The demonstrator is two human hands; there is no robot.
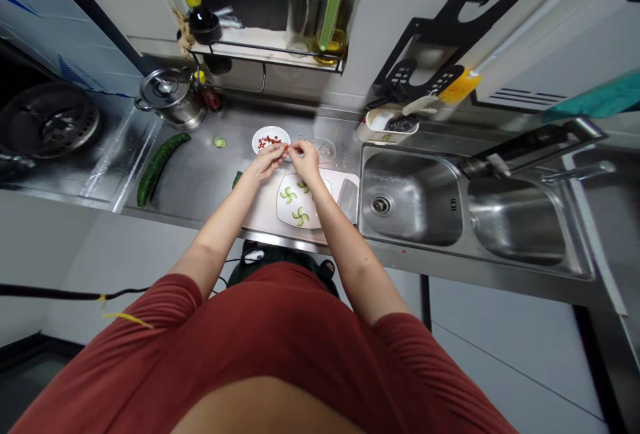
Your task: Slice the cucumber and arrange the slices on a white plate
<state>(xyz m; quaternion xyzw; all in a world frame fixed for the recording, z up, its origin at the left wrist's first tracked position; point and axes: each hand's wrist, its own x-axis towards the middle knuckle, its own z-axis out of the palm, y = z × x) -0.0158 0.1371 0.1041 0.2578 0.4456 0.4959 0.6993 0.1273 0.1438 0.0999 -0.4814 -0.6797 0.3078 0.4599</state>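
Both hands are pinched up tight, with the left hand (267, 164) and right hand (305, 161) meeting fingertip to fingertip right over the small dish (259, 141) of red bits (271, 141), though you can't tell if they're holding anything. Just below that dish, the plate (283, 212) of cucumber slices (301, 216) sits on the steel desk (200, 177).

A stretch of steel tabletop (200, 167) with one cucumber slice (219, 143) lies between the left hand (267, 164) and the long cucumber (157, 169). Rightward, the glass bowl (324, 151) and cutting board (260, 217) stand between the right hand (305, 161) and the sink (410, 197); the small plate (271, 141) sits just past the fingers (280, 153).
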